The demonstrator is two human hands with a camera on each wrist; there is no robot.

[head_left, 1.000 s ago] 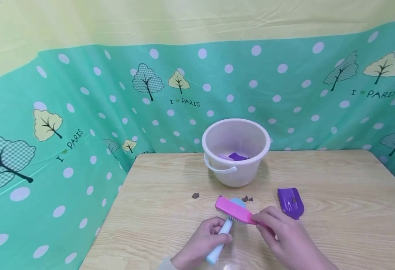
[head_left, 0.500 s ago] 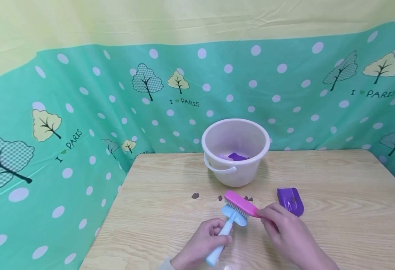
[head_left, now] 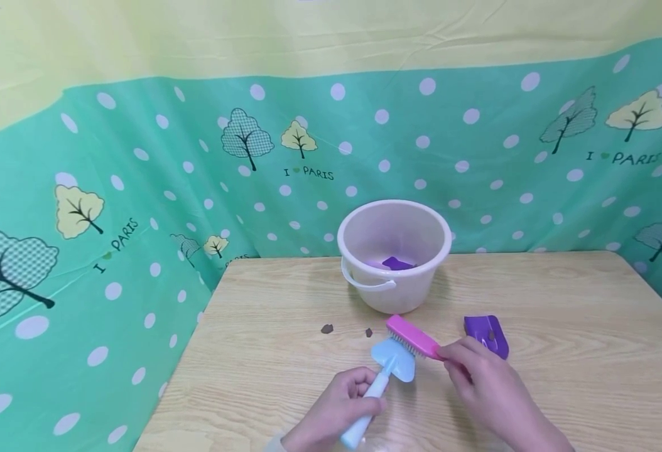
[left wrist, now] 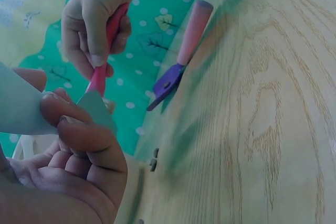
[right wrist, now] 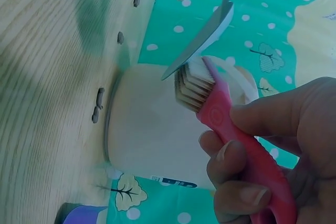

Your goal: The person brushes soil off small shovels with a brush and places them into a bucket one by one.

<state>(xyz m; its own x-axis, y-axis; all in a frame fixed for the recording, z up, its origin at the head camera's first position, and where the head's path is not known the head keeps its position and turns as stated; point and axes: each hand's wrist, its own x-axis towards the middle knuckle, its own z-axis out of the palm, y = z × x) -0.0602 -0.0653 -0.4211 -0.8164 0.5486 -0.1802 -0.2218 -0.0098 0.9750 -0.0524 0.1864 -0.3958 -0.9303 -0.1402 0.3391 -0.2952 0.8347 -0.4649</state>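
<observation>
My left hand (head_left: 339, 402) grips the handle of a small light blue trowel (head_left: 397, 359), its blade raised off the table. With my right hand (head_left: 486, 383) I hold a pink brush (head_left: 412, 336) by its handle. In the right wrist view the bristles (right wrist: 191, 85) touch or nearly touch the edge of the trowel blade (right wrist: 202, 38). A purple trowel (head_left: 486, 336) lies just beyond my right hand with a dark bit on its blade. The left wrist view shows its pink handle (left wrist: 194, 35), which my hand hides from the head view.
A white bucket (head_left: 394, 292) stands at the back of the wooden table (head_left: 563, 376), with a purple thing (head_left: 397, 263) inside. Several brown bits lie in front of it, including one bit (head_left: 327, 328) to the left. A green dotted curtain (head_left: 478, 157) hangs behind.
The brush has moved right and slightly away from me, from across the trowel to the right edge of its blade, uncovering most of the blade. Both hands keep their holds.
</observation>
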